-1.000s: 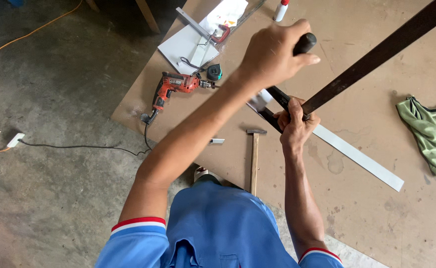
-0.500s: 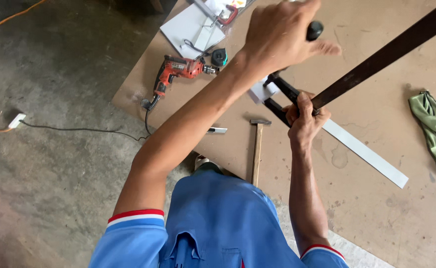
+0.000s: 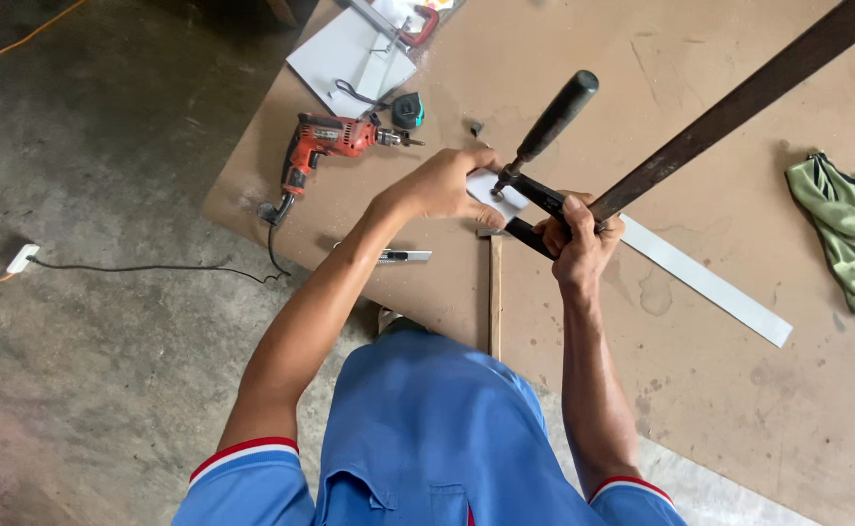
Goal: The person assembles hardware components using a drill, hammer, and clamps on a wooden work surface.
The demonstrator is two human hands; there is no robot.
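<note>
Since half a second ago the left hand [image 3: 447, 185] has come off the black handle [image 3: 559, 112] of the bar clamp [image 3: 544, 200] and dropped down to the white strip [image 3: 710, 282], so the handle now stands free, tilted up and to the right. That hand's grip is narrow, fingertips pinching the near end of the strip right at the clamp's jaws. The right hand [image 3: 576, 239] is wrapped tight around the clamp's sliding jaw where it meets the long dark bar [image 3: 739, 102], which runs off toward the upper right. The strip lies flat on the brown worktop [image 3: 700, 409], slanting down to the right, with a hammer [image 3: 495, 292] just under the hands. Looks like the positioning step: lining the strip up in the jaws before any tightening happens. Whether the jaws actually touch the strip yet is hard to tell, the hands cover that spot. Next move probably calls for holding the strip steady with the left while the screw handle gets turned, so one hand would have to swap jobs. Off to the left sit a red drill [image 3: 325, 146], a tape measure [image 3: 408, 110] and a utility knife [image 3: 403, 257]; a green cloth [image 3: 851, 229] lies at the right edge.
</note>
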